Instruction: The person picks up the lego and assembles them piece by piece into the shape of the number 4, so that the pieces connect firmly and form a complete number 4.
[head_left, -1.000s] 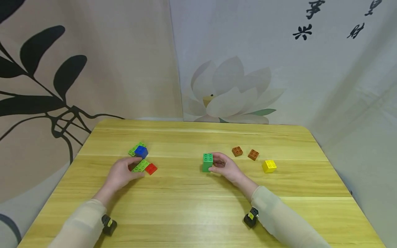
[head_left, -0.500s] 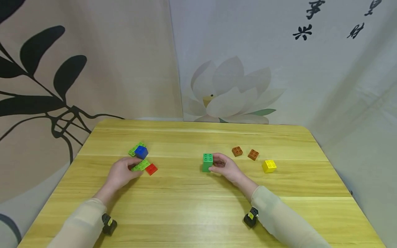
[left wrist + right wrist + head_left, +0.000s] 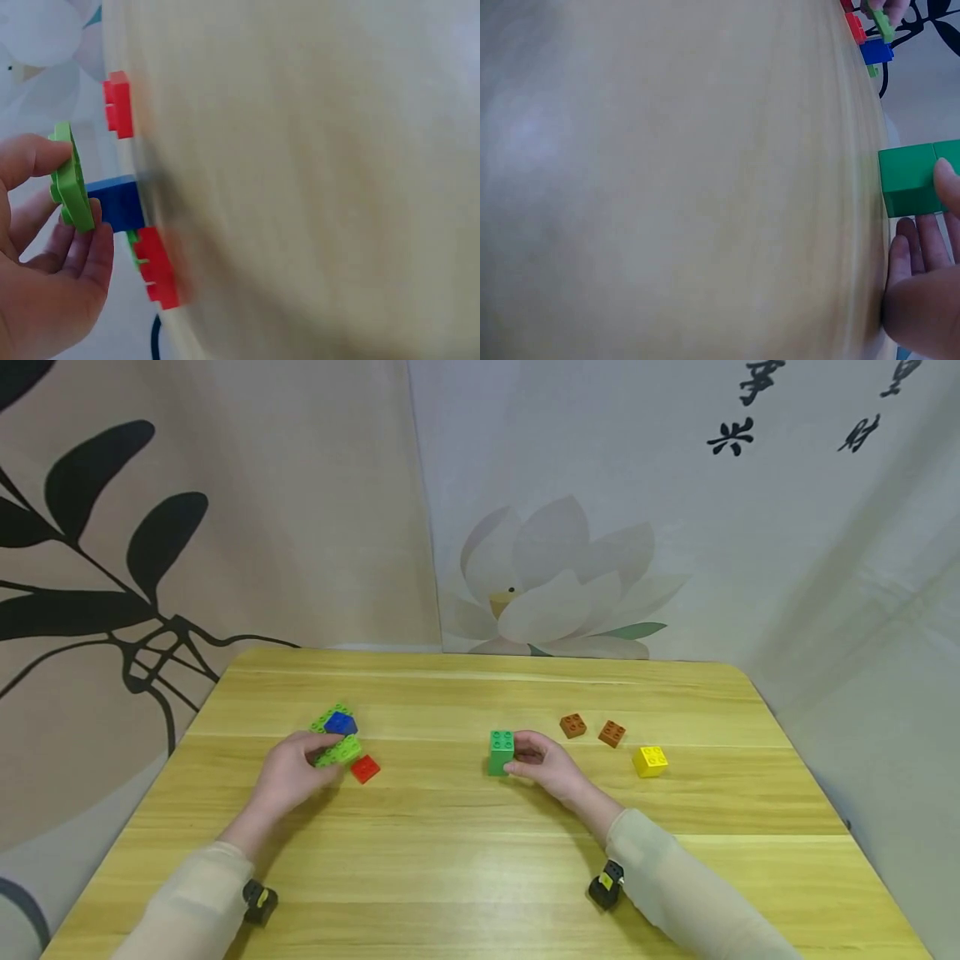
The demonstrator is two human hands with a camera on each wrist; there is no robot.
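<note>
My left hand [image 3: 288, 772] pinches a flat light green brick [image 3: 71, 180] between thumb and fingers, lifted off the table in the left wrist view. A small red brick [image 3: 365, 769] lies just to its right. Behind the held piece sits a blue brick [image 3: 341, 724], beside another light green brick [image 3: 337, 710]. A second red brick [image 3: 159, 270] shows beneath that green one in the left wrist view. My right hand [image 3: 551, 768] grips a tall darker green block [image 3: 502, 753] upright on the table; a seam across it in the right wrist view suggests two stacked bricks.
Two brown bricks, one [image 3: 573, 726] beside the other [image 3: 612, 733], lie behind and right of my right hand. Farther right is a yellow brick [image 3: 650, 762]. The wooden table [image 3: 450, 877] ends at a printed cloth backdrop [image 3: 337, 527].
My left hand has raised the light green brick, which now tilts and overlaps the blue brick's lower part. The red brick stays put. My right hand and the green block have not moved.
</note>
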